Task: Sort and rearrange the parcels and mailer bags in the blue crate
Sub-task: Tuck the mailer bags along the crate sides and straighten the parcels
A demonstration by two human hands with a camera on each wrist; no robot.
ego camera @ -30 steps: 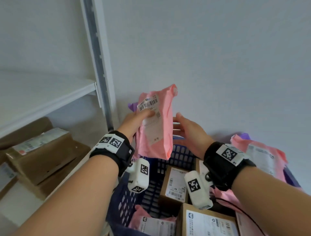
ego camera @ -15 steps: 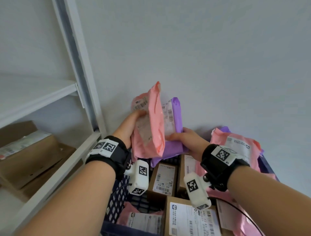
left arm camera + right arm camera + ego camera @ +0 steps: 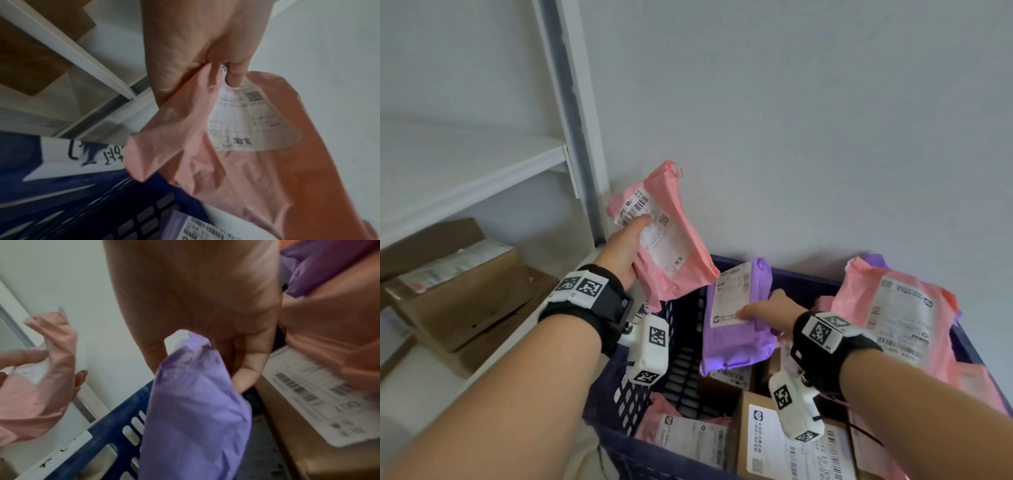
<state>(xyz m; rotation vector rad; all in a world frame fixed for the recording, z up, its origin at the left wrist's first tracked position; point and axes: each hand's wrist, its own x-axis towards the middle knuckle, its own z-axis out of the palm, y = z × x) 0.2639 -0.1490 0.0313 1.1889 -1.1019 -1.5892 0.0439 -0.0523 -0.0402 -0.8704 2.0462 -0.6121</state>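
My left hand (image 3: 625, 246) grips a pink mailer bag (image 3: 666, 236) with a white label, held up above the back left corner of the blue crate (image 3: 681, 346); the thumb presses on the label (image 3: 236, 76). My right hand (image 3: 770, 311) pinches a purple mailer bag (image 3: 736, 325) by its edge, holding it upright inside the crate near the back wall. In the right wrist view the purple mailer bag (image 3: 195, 410) hangs from my fingers (image 3: 246, 369). Brown parcels (image 3: 791, 442) and a small pink mailer bag (image 3: 688, 435) lie at the crate's bottom.
A large pink mailer bag (image 3: 900, 315) leans at the crate's right side over another purple one. A white shelf post (image 3: 575, 113) stands just left of the crate, with brown boxes (image 3: 458, 291) on the lower shelf. A grey wall is behind.
The two bags, held together a moment ago, have come apart: the right hand has taken the purple bag and lowered it into the crate. The left hand keeps the pink bag raised.
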